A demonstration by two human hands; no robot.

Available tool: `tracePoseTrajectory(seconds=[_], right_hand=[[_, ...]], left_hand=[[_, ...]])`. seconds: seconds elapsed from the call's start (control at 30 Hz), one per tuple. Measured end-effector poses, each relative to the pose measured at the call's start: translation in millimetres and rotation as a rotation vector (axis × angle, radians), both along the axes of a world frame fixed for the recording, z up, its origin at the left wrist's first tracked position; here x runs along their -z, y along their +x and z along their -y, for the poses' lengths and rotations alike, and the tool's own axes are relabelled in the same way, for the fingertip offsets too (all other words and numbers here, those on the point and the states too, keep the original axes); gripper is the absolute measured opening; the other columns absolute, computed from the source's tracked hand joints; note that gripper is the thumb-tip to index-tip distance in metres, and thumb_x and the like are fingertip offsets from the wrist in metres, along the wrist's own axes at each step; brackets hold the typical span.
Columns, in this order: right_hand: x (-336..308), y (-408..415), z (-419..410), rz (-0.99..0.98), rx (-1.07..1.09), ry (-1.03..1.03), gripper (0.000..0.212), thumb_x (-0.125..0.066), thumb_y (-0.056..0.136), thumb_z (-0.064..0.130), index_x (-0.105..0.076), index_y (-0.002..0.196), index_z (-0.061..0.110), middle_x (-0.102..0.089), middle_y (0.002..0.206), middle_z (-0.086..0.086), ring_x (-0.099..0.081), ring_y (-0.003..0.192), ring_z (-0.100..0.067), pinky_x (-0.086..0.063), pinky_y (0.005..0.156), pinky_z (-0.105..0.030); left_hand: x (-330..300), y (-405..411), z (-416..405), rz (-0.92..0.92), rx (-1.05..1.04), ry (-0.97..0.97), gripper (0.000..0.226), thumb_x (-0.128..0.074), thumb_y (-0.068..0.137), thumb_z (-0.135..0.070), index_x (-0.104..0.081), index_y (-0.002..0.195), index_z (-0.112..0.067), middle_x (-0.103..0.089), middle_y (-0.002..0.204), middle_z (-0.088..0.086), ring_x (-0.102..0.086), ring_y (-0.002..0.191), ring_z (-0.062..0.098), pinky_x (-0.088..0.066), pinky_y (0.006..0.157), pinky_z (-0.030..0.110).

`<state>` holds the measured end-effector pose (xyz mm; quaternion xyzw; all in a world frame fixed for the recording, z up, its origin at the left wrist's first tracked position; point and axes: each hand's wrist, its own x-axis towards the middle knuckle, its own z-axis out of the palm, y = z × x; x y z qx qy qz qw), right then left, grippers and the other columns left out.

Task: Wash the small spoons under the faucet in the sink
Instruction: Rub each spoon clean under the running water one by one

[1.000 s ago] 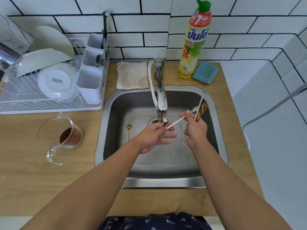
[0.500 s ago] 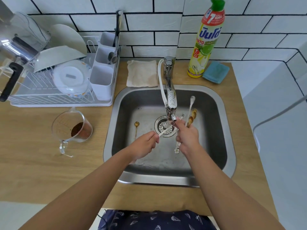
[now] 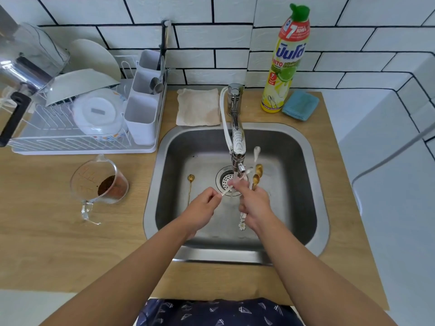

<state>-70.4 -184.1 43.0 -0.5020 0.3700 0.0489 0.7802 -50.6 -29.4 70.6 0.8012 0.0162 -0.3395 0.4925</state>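
Over the steel sink (image 3: 315, 175), my left hand (image 3: 202, 209) pinches the handle end of a white spoon (image 3: 225, 190). The spoon's bowl end lies under the faucet (image 3: 238, 147), where water runs over it. My right hand (image 3: 253, 203) is shut on a bundle of small spoons (image 3: 256, 171), gold and white, bowls pointing up; a flower-tipped handle hangs below the fist. Its fingertips touch the white spoon under the stream. One gold spoon (image 3: 189, 188) lies on the sink floor at the left.
A dish rack (image 3: 77, 128) with plates and a cutlery holder stands at the left. A measuring cup (image 3: 100, 184) with brown residue sits on the wooden counter. Behind the sink are a cloth (image 3: 197, 107), a dish soap bottle (image 3: 286, 64) and a blue sponge (image 3: 300, 105).
Both hands have moved closer to the spout, bringing the white spoon under the running water. The head camera has shifted, so the scene sits further right.
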Motion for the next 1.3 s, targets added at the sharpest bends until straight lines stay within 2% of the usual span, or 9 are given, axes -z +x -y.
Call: tracePoseTrajectory(seconds=[0.13,0.27,0.43,0.6,0.67,0.83,1.03,1.2,1.3], right_hand=[[2.7,-3.9,-12.7,-0.005,-0.091,0.031,0.005,-0.081,0.086,0.024,-0.083,0.081,0.023,-0.066,0.085,-0.009,-0.025,0.040,-0.005,-0.024,0.036,-0.021],[0.3,14.7,0.2,-0.012,0.162,0.092,0.007,-0.080,0.086,0.014,-0.074,0.089,0.012,-0.067,0.064,0.005,-0.023,0.036,-0.004,-0.022,0.033,-0.019],[-1.3,-0.4,-10.8,0.018,-0.105,0.079,0.013,-0.080,0.088,0.023,-0.078,0.098,0.014,-0.074,0.082,0.003,-0.027,0.040,-0.004,-0.026,0.035,-0.019],[-6.8,7.1,10.9,0.034,0.171,0.095,0.035,-0.078,0.091,0.021,-0.075,0.056,0.024,-0.056,0.050,0.010,-0.025,0.034,-0.002,-0.023,0.033,-0.019],[-8.4,10.2,19.7,0.044,0.245,0.045,0.035,-0.078,0.091,0.024,-0.072,0.057,0.020,-0.060,0.052,0.008,-0.025,0.033,-0.003,-0.022,0.033,-0.020],[-15.5,16.1,34.4,0.037,0.306,-0.053,0.033,-0.077,0.092,0.032,-0.077,0.059,0.028,-0.061,0.075,-0.003,-0.025,0.039,-0.005,-0.024,0.036,-0.021],[-20.6,18.0,36.0,0.084,0.276,0.001,0.030,-0.071,0.096,0.028,-0.076,0.067,0.022,-0.071,0.081,-0.006,-0.027,0.038,-0.005,-0.024,0.037,-0.020],[-17.9,18.1,27.9,0.090,0.203,0.022,0.017,-0.065,0.101,0.029,-0.071,0.091,0.017,-0.080,0.088,-0.001,-0.030,0.036,-0.002,-0.025,0.036,-0.018],[-12.7,17.0,26.8,0.071,0.175,-0.002,0.003,-0.073,0.094,0.019,-0.072,0.095,0.022,-0.072,0.070,0.006,-0.027,0.039,-0.003,-0.024,0.037,-0.019]], left_hand=[[-3.4,2.9,-2.1,0.085,0.006,0.002,0.024,-0.043,0.105,-0.041,-0.053,0.096,-0.021,-0.051,0.077,0.001,-0.042,0.069,0.013,-0.039,0.065,0.034],[-2.5,5.1,-5.8,0.122,0.054,0.037,0.025,-0.044,0.105,-0.038,-0.054,0.100,-0.017,-0.053,0.079,0.002,-0.043,0.069,0.014,-0.039,0.067,0.034],[-4.7,6.5,-0.6,-0.063,0.014,-0.093,0.034,-0.040,0.105,-0.045,-0.053,0.093,-0.016,-0.045,0.068,-0.005,-0.036,0.057,0.009,-0.034,0.054,0.025],[-1.7,16.2,16.8,-0.153,0.014,-0.174,0.039,-0.038,0.106,-0.045,-0.060,0.093,-0.016,-0.041,0.057,-0.010,-0.029,0.047,0.007,-0.025,0.046,0.021],[0.1,23.1,27.5,-0.099,0.014,-0.181,0.034,-0.041,0.107,-0.036,-0.064,0.101,-0.012,-0.052,0.063,-0.005,-0.038,0.045,0.006,-0.032,0.045,0.019],[0.4,34.4,50.8,-0.182,-0.170,-0.456,0.016,-0.055,0.102,-0.008,-0.067,0.092,-0.012,-0.072,0.100,0.002,-0.076,0.086,0.018,-0.061,0.075,0.026],[3.1,29.1,39.3,-0.006,-0.081,-0.146,0.031,-0.066,0.095,-0.041,-0.072,0.079,-0.015,-0.063,0.056,0.002,-0.057,0.041,0.015,-0.043,0.040,0.020],[1.9,15.3,8.1,-0.090,0.065,-0.188,0.024,-0.053,0.103,-0.028,-0.068,0.095,-0.010,-0.068,0.068,0.006,-0.063,0.052,0.018,-0.048,0.049,0.025],[-4.4,9.9,-25.5,-0.221,0.196,-0.195,0.023,-0.052,0.103,-0.026,-0.065,0.097,-0.008,-0.071,0.075,0.008,-0.067,0.059,0.021,-0.054,0.054,0.027]])
